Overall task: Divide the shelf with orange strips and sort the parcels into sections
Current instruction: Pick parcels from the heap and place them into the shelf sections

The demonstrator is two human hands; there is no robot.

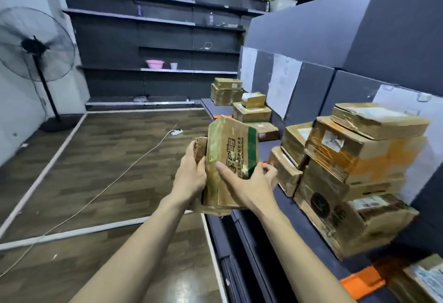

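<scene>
Both forearms reach up from the bottom edge, bare, toward a worn cardboard parcel (227,158) held in mid-air just off the front of the shelf (299,226). That parcel stands nearly upright, its taped brown face creased, with green printing along one edge. The left hand (191,173) grips its left side, fingers curled around the far edge where a second, smaller piece of cardboard seems tucked behind. The right hand (247,182) lays its thumb across the front face while its fingers (269,170) wrap the right edge. Holding it upright with 2 hands probably lets the person read the label and choose a section.

On the shelf to the right, a stack of parcels (354,173) sits close by, glossy with tape and smeared with orange. Farther along stand 2 more groups of boxes (251,110). An orange strip (362,281) lies across the shelf near the bottom right corner; another orange edge shows just behind the right hand, so some dividers look placed already.

Beyond, a pedestal fan (36,46) stands on the wood-patterned floor (107,158), and dark wall shelves carry a pink basin (154,63).
</scene>
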